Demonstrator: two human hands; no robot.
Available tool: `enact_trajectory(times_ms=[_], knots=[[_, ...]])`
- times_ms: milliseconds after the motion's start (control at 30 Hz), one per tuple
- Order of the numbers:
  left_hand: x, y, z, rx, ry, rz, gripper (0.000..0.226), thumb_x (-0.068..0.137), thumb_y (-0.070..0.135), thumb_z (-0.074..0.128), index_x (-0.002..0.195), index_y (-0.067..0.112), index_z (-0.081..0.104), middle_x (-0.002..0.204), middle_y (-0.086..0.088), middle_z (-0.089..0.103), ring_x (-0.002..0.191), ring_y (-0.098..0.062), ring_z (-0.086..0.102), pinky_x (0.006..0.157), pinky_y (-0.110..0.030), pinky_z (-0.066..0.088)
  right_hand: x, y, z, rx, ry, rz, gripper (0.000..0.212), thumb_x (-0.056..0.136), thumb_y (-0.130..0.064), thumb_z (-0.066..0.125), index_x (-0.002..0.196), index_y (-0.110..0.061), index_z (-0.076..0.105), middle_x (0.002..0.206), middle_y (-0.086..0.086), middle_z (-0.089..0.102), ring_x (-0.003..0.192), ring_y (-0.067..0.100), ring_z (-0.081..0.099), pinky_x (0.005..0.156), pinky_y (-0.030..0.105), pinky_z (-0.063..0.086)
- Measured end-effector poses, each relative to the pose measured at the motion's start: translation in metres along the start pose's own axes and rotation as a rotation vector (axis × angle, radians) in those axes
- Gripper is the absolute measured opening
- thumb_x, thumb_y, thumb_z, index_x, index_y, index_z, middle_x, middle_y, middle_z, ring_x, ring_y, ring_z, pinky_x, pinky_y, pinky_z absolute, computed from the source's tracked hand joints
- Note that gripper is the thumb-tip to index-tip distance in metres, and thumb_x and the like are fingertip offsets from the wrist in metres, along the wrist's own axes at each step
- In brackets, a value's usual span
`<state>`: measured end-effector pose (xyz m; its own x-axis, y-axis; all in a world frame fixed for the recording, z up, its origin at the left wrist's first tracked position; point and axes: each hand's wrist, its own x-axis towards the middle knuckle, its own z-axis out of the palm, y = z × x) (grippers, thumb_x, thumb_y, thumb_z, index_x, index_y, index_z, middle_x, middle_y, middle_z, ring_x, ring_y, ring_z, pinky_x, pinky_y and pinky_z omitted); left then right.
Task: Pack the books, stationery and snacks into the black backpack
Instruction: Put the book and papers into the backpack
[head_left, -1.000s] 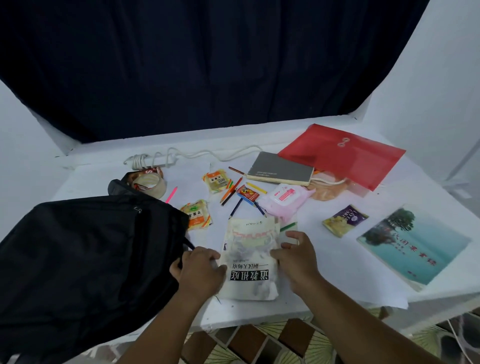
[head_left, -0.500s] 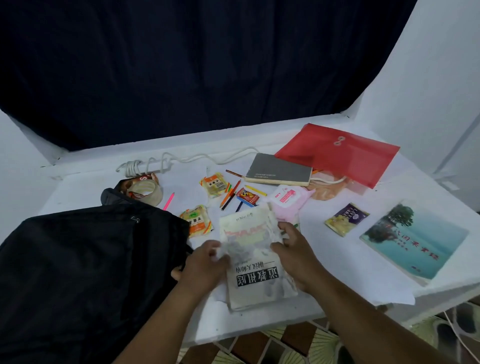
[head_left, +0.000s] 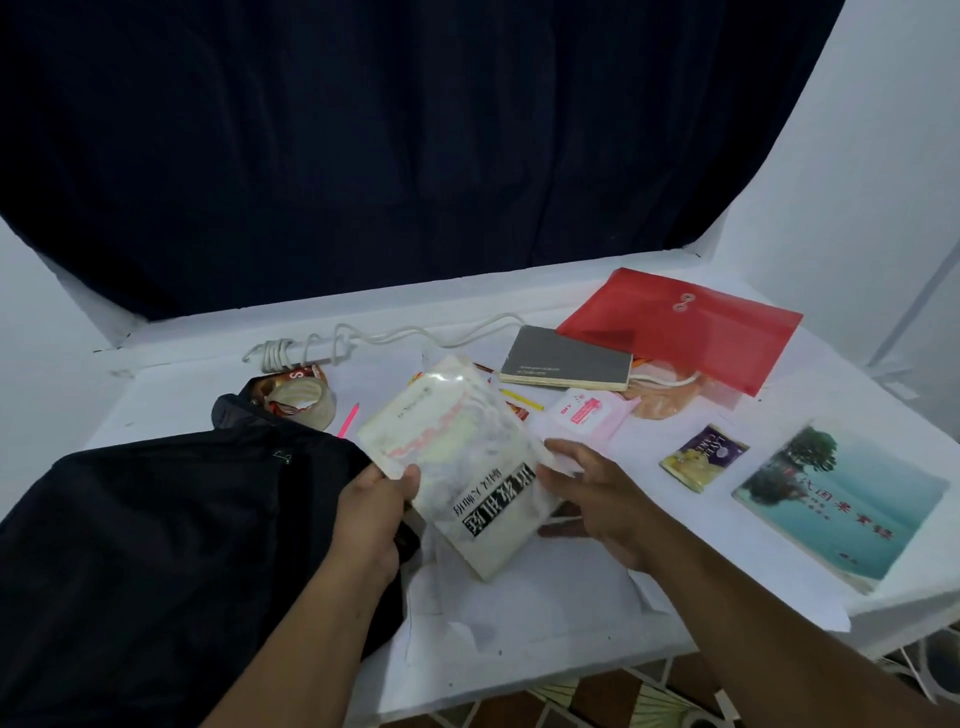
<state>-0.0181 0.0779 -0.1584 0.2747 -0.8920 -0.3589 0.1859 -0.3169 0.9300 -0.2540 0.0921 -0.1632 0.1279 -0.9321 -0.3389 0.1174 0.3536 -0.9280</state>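
Observation:
A white paperback book (head_left: 467, 467) in a clear wrapper is lifted off the table and tilted, its far end raised. My left hand (head_left: 374, 514) grips its left edge, thumb on the cover. Against the book's right edge lies my right hand (head_left: 592, 493), fingers straight. The black backpack (head_left: 171, 545) lies flat at the left, right next to my left hand. On the table lie a grey notebook (head_left: 566, 358), a blue-green book (head_left: 841, 499), a purple snack packet (head_left: 704, 457), a pink wipes pack (head_left: 587, 410) and a pink pen (head_left: 348, 418).
A red folder (head_left: 685, 327) lies at the back right over an orange pouch (head_left: 660, 397). A tape roll (head_left: 301, 400) sits by the backpack's top. A coiled white cable (head_left: 322, 345) runs along the back. The table's front edge is just below my forearms.
The white book has gone from lying flat on the table to being raised and tilted toward the backpack. My left hand now grips it; my right hand has slid to its right edge.

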Motion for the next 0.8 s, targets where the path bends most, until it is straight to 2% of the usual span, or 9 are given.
enact_trajectory(times_ms=[67,167,267,333,433,533,600,667,800], knots=[[-0.002,0.001,-0.001,-0.129,0.037,-0.03,0.015,0.096,0.004,0.062,0.098,0.017,0.07,0.095,-0.001,0.073,0.08,-0.016,0.067,0.065,-0.026,0.053,-0.001,0.011,0.005,0.178,-0.082,0.068,0.053,0.081,-0.033,0.071,0.13,-0.019,0.058,0.113,0.012,0.072,0.093,0.035,0.071,0.081,0.049,0.059],[-0.007,0.0,0.0,-0.118,0.037,0.012,0.013,0.096,0.006,0.062,0.103,0.013,0.069,0.091,0.0,0.073,0.077,-0.015,0.068,0.061,-0.025,0.051,0.0,0.018,0.025,0.233,-0.142,0.057,0.034,0.095,-0.026,0.061,0.129,-0.027,0.058,0.12,0.009,0.071,0.1,0.039,0.07,0.079,0.054,0.059],[-0.011,-0.001,-0.004,-0.069,0.016,0.091,0.016,0.094,0.007,0.066,0.11,0.01,0.069,0.1,-0.004,0.076,0.093,-0.022,0.071,0.078,-0.031,0.054,0.006,0.014,0.038,0.168,0.009,-0.014,0.031,0.103,-0.011,0.05,0.128,-0.029,0.056,0.109,0.005,0.075,0.092,0.035,0.073,0.067,0.052,0.06],[-0.01,-0.004,-0.012,-0.008,-0.059,0.175,0.02,0.092,0.014,0.071,0.112,0.018,0.071,0.106,0.0,0.076,0.102,-0.019,0.07,0.089,-0.033,0.053,0.007,0.01,0.039,0.145,0.065,-0.068,0.034,0.102,-0.005,0.047,0.128,-0.026,0.056,0.108,0.005,0.075,0.087,0.032,0.074,0.058,0.045,0.058],[-0.009,-0.012,-0.029,0.454,-0.118,0.372,0.033,0.084,0.051,0.072,0.111,0.032,0.066,0.104,0.014,0.069,0.107,-0.013,0.064,0.093,-0.033,0.048,0.009,0.006,0.03,0.136,0.1,-0.107,0.037,0.101,-0.001,0.044,0.126,-0.025,0.058,0.111,0.006,0.073,0.084,0.028,0.074,0.051,0.035,0.054],[-0.009,-0.022,-0.054,1.186,0.078,0.537,0.071,0.075,0.081,0.038,0.133,0.043,0.047,0.138,0.02,0.046,0.135,-0.014,0.033,0.106,-0.045,0.029,0.012,0.001,0.025,0.121,0.091,-0.113,0.039,0.102,-0.001,0.042,0.127,-0.027,0.057,0.111,0.004,0.073,0.086,0.029,0.073,0.05,0.034,0.052],[-0.009,-0.023,-0.069,1.334,0.141,0.524,0.082,0.076,0.082,0.016,0.149,0.047,0.031,0.161,0.012,0.023,0.146,-0.02,0.016,0.111,-0.052,0.018,0.014,-0.001,0.024,0.126,0.088,-0.104,0.039,0.101,-0.001,0.043,0.128,-0.025,0.056,0.113,0.006,0.073,0.088,0.032,0.072,0.051,0.035,0.053],[-0.007,-0.025,-0.086,1.393,0.189,0.49,0.085,0.078,0.08,0.004,0.154,0.048,0.024,0.168,0.005,0.01,0.151,-0.025,0.009,0.112,-0.055,0.013,0.017,-0.001,0.025,0.121,0.075,-0.09,0.038,0.101,-0.001,0.043,0.127,-0.026,0.057,0.113,0.007,0.072,0.09,0.034,0.072,0.052,0.036,0.053],[0.001,-0.017,-0.124,1.554,0.296,0.268,0.093,0.076,0.092,0.015,0.156,0.046,0.011,0.168,-0.001,-0.011,0.153,-0.029,-0.01,0.113,-0.056,0.007,0.022,0.004,0.038,0.091,0.037,-0.056,0.037,0.101,-0.002,0.045,0.127,-0.025,0.058,0.11,0.009,0.073,0.088,0.036,0.071,0.054,0.037,0.054]])
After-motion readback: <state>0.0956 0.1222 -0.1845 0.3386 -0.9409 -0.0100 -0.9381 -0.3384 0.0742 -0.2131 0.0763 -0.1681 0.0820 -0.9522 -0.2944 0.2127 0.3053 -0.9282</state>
